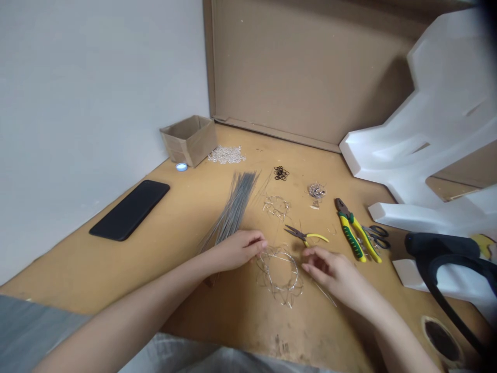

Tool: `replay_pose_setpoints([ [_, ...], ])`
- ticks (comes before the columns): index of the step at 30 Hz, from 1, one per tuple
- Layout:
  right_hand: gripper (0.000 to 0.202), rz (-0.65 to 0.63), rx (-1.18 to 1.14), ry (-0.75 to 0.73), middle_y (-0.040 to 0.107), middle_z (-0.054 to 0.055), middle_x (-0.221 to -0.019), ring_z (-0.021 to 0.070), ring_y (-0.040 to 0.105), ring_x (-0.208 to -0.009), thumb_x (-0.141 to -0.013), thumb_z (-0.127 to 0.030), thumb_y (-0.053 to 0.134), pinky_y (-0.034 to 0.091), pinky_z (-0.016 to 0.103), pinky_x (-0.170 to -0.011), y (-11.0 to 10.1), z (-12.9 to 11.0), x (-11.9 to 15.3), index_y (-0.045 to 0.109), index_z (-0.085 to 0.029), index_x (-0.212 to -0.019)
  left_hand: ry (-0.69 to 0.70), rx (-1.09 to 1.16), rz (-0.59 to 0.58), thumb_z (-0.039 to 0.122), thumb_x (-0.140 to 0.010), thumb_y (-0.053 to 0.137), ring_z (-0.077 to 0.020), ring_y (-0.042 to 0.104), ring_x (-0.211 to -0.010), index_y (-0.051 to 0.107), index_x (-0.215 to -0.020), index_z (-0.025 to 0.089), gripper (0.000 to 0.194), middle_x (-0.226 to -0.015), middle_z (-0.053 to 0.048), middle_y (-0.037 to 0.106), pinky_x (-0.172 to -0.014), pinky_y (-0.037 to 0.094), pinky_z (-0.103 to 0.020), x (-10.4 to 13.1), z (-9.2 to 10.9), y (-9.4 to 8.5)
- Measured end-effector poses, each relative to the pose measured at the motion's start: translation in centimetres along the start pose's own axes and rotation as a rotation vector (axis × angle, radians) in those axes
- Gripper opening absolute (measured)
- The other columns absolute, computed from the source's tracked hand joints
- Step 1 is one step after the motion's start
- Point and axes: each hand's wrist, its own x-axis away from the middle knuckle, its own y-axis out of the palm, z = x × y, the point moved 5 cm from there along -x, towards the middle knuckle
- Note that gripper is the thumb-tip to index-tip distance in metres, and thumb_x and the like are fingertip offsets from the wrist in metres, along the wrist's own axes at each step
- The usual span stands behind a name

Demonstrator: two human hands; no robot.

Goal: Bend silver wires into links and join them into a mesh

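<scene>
My left hand (248, 249) pinches the upper left edge of a round wire frame (295, 274), a silvery ring with thin looped wires around it. To the right of the ring, my right hand (330, 269) has its fingers loosely curled, with a gap between thumb and forefinger. Its fingertips are close to one handle of the small yellow-handled needle-nose pliers (298, 234); whether they touch cannot be made out. A loose straight wire (326, 293) runs beneath that hand. Behind my left hand lies a bundle of grey wires (236, 202). A second looped wire ring (276, 207) rests beyond the pliers.
Larger yellow-green pliers (353, 233) and scissors (379, 235) lie right. Farther back are black rings (281, 173), a silvery wire heap (317, 190), clear beads (227, 154) and a cardboard box (190, 140). A black phone (130, 210) lies left; white foam (446, 114) stands right.
</scene>
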Motion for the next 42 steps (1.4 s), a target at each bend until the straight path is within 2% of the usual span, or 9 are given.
replay_pose_setpoints([
  [4,0.016,0.094,0.053,-0.108,0.063,0.003,-0.079,0.0149,0.058,-0.067,-0.084,-0.027,0.048,0.044,0.027,-0.061,-0.9,-1.9,-1.4,0.059,-0.022,-0.094,-0.005,-0.014,-0.003,0.038,-0.079,0.049,-0.0094,0.049,-0.059,0.053,-0.080,0.016,0.022,-0.064,0.003,0.054,-0.054,0.036,-0.018,-0.1,-0.1,-0.1],
  [7,0.014,0.100,0.064,-0.297,0.063,0.005,-0.085,0.0171,0.057,-0.081,-0.082,-0.019,0.050,0.044,0.031,-0.073,0.2,-3.8,-2.7,0.061,-0.021,-0.090,-0.002,0.009,0.005,0.036,-0.077,0.053,-0.0086,0.046,-0.059,0.053,-0.080,0.016,0.020,-0.064,0.004,0.052,-0.054,0.035,-0.017,-0.3,-0.4,-0.1],
  [10,0.017,0.126,0.067,-0.378,0.063,0.006,-0.088,0.0188,0.055,-0.086,-0.080,-0.015,0.051,0.044,0.034,-0.077,1.6,-4.2,-3.4,0.061,-0.021,-0.093,-0.021,0.028,-0.012,0.032,-0.078,0.051,-0.0082,0.046,-0.056,0.052,-0.081,0.016,0.016,-0.061,0.005,0.051,-0.052,0.034,-0.017,-0.4,-0.6,0.0],
  [13,0.018,0.165,0.038,-0.374,0.062,0.006,-0.090,0.0181,0.054,-0.088,-0.081,-0.014,0.049,0.044,0.034,-0.078,2.3,-3.6,-3.5,0.060,-0.020,-0.094,-0.007,-0.001,0.003,0.028,-0.080,0.046,-0.0084,0.047,-0.056,0.052,-0.080,0.017,0.013,-0.062,0.004,0.052,-0.052,0.034,-0.017,-0.2,-0.3,-0.3],
  [17,0.017,0.175,0.030,-0.341,0.061,0.006,-0.094,0.0173,0.055,-0.090,-0.083,-0.017,0.047,0.045,0.033,-0.080,2.3,-2.9,-3.3,0.060,-0.021,-0.094,0.005,-0.032,0.039,0.033,-0.085,0.040,-0.0091,0.048,-0.056,0.053,-0.077,0.017,0.022,-0.059,0.004,0.053,-0.052,0.034,-0.018,0.1,0.5,-0.8],
  [23,0.017,0.185,0.090,-0.330,0.062,0.006,-0.095,0.0173,0.057,-0.088,-0.083,-0.018,0.049,0.046,0.032,-0.077,2.2,-2.6,-3.2,0.062,-0.022,-0.093,0.010,-0.001,0.051,0.039,-0.083,0.046,-0.0085,0.046,-0.055,0.053,-0.077,0.015,0.025,-0.058,0.004,0.052,-0.052,0.034,-0.018,0.1,1.1,-0.6],
  [30,0.015,0.199,0.126,-0.314,0.063,0.004,-0.092,0.0161,0.058,-0.084,-0.082,-0.018,0.050,0.047,0.029,-0.072,2.4,-2.4,-3.3,0.063,-0.023,-0.089,0.103,0.109,-0.008,0.033,-0.084,0.045,-0.0073,0.046,-0.057,0.053,-0.077,0.015,0.021,-0.061,0.004,0.051,-0.054,0.035,-0.017,0.4,1.6,0.3],
  [36,0.016,0.175,0.157,-0.314,0.062,0.005,-0.096,0.0176,0.056,-0.088,-0.080,-0.017,0.052,0.046,0.030,-0.072,2.0,-2.9,-3.0,0.061,-0.023,-0.092,0.078,0.087,0.042,0.032,-0.084,0.045,-0.0072,0.044,-0.055,0.051,-0.075,0.015,0.020,-0.059,0.004,0.048,-0.052,0.033,-0.017,0.3,1.4,-0.1],
  [42,0.005,0.161,0.083,-0.354,0.060,0.003,-0.079,0.0164,0.054,-0.077,-0.081,-0.018,0.053,0.043,0.029,-0.067,1.0,-3.6,-2.5,0.058,-0.020,-0.080,0.091,0.086,0.029,0.031,-0.083,0.046,-0.0064,0.041,-0.055,0.052,-0.076,0.015,0.019,-0.059,0.005,0.047,-0.051,0.032,-0.016,0.3,1.4,0.1],
])
